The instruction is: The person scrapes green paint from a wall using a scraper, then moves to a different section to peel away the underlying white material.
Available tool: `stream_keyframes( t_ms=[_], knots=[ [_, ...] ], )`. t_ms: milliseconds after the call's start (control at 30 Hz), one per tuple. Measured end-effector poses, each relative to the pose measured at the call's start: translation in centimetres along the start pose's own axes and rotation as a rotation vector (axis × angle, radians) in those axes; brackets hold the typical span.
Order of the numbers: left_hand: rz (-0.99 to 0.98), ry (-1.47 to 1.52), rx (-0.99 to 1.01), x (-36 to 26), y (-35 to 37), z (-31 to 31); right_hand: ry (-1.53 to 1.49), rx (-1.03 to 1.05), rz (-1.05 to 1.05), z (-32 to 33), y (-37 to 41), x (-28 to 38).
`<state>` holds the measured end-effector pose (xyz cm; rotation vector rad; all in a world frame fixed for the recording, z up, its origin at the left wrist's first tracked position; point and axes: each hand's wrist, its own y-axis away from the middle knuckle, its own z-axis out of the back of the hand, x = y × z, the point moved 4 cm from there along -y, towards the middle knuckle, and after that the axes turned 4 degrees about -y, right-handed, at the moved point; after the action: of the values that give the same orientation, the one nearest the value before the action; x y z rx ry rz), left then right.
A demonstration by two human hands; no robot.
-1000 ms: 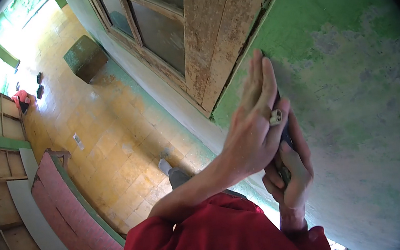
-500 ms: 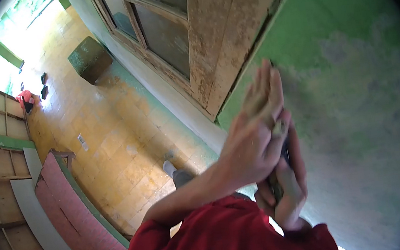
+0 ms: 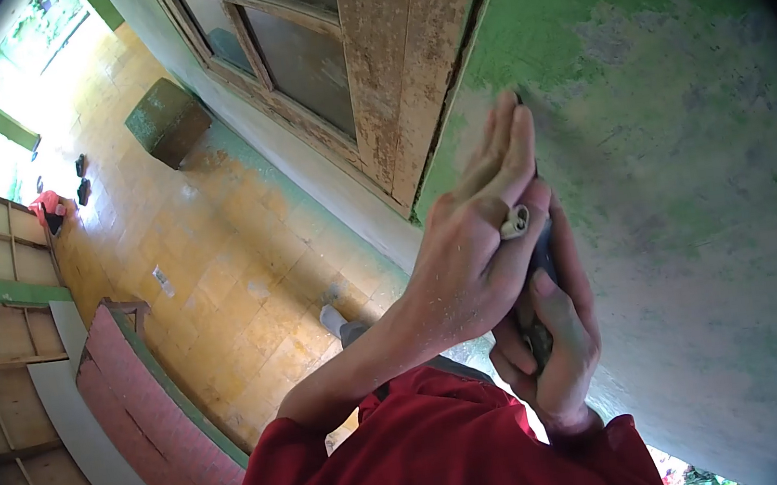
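Low against the wall, my right hand [image 3: 564, 342] wraps round the dark handle of a long hand scraper [image 3: 547, 257], its thumb laid along the top. My left hand [image 3: 472, 252] presses on the front part of the same tool, fingers stretched side by side towards the wall and thumb close to the right hand. A dark tip shows just past the left fingertips; most of the blade is hidden beneath them. By the left thumb sits a small pale curled piece [image 3: 515, 221]. Pale specks dot the left wrist. Around the hands, the wall [image 3: 688, 235] has worn green paint and whitish-grey patches.
A worn wooden window frame [image 3: 388, 78] borders the wall at upper left. On the yellow tiled floor [image 3: 225, 253] stand a green block-shaped seat [image 3: 168, 122] and a pink bench [image 3: 146, 398]. Dark footwear [image 3: 82, 178] and a red bag [image 3: 47, 209] lie farther off.
Both hands, still together on the scraper, have shifted slightly left and up in view. The view has turned a little, with more of the wall at right showing.
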<state>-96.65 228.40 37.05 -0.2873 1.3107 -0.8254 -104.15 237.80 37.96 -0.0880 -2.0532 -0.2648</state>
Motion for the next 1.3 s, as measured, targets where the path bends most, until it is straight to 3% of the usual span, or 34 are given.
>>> stream_keyframes(
  t_ms=[200, 400, 633, 733, 933, 1000, 1067, 1200, 1233, 1267, 1300],
  knots=[
    [0.064, -0.005, -0.060, 0.2, -0.7, 0.5, 0.037, 0.060, -0.010, -0.5, -1.9, 0.4],
    [-0.074, -0.074, 0.072, -1.3, 0.3, -1.4, 0.082, -0.015, 0.090, 1.3, 1.1, -0.5],
    [-0.029, -0.054, 0.132, -1.3, 0.4, -0.6, -0.075, 0.049, 0.085, 1.2, 0.7, -1.0],
    [-0.043, -0.049, 0.106, -1.3, 0.1, -1.3, 0.038, -0.058, 0.093, 1.7, 0.6, -0.4],
    [-0.057, -0.130, 0.081, -0.6, -0.5, 0.0, 0.122, 0.149, 0.173, 1.8, -1.0, -1.1],
    [-0.059, -0.090, 0.101, -0.6, 0.4, -1.0, 0.061, 0.087, 0.148, 2.5, -0.9, -2.2],
    [-0.105, -0.084, 0.133, -0.5, 1.0, -2.4, -0.136, 0.070, 0.273, 4.0, -1.3, -3.3],
    [-0.265, -0.151, 0.099, -2.6, -0.6, -2.8, -0.035, -0.191, 0.530, 4.5, -1.1, -5.1],
    [-0.274, -0.179, 0.103, -3.4, -1.3, -2.5, 0.236, 0.021, 0.698, 3.5, -1.6, -3.9],
    [-0.274, -0.181, 0.101, -3.4, -1.4, -2.4, 0.235, 0.024, 0.698, 4.1, -1.3, -4.5],
    [-0.268, -0.188, 0.120, -3.3, -1.4, -2.2, 0.478, -0.131, 0.720, 5.3, -0.7, -5.6]
  ],
)
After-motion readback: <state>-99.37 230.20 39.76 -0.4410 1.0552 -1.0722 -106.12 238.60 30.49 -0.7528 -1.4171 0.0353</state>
